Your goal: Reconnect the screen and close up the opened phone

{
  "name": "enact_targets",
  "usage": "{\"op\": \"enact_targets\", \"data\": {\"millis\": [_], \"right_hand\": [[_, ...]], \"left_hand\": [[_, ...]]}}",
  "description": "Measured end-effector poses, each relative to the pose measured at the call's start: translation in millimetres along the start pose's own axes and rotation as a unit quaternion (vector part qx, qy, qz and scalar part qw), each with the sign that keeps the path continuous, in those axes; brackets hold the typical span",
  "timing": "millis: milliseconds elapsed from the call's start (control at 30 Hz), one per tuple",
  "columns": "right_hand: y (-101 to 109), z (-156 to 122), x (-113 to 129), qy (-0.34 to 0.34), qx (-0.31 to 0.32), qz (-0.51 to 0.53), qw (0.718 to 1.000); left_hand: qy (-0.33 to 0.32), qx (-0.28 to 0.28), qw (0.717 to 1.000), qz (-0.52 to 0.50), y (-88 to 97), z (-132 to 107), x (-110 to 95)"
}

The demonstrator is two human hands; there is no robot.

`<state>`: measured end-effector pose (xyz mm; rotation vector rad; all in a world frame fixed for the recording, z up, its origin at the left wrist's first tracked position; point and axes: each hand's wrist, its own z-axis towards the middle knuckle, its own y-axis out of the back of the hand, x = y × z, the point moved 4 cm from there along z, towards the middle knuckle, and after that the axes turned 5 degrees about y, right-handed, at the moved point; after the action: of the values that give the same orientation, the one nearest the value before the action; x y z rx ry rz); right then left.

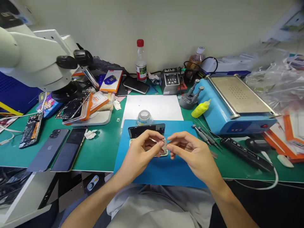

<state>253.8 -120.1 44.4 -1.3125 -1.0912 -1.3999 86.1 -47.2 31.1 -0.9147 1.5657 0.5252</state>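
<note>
An opened phone lies on the blue mat [166, 171] in front of me, its dark screen panel [146, 130] raised on edge behind its silver body [163, 153]. My left hand [140, 152] rests on the phone body with fingers curled over it. My right hand [190, 152] meets it from the right, fingertips pinched together at the body's right edge; what they pinch is too small to make out. A small clear glass jar [144, 117] stands just behind the screen panel.
A microscope [35, 60] hangs over the left. Two phones [59, 148] lie face down at front left, with phone parts and boxes behind. Right of the mat are tweezers [206, 134], a yellow bottle [200, 109], a blue heating plate [235, 104] and a black tool [247, 153].
</note>
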Motion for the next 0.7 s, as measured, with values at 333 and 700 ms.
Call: {"op": "enact_targets", "data": {"millis": [333,700], "right_hand": [[31,-37,-43,0.083,-0.223,-0.107,0.965],[36,-42,-50,0.084,-0.216,-0.098,0.968]], "left_hand": [[-0.042,-0.142,0.942,0.300,3.7,13,15],[-0.099,-0.169,0.892,0.407,1.8,14,23]]}}
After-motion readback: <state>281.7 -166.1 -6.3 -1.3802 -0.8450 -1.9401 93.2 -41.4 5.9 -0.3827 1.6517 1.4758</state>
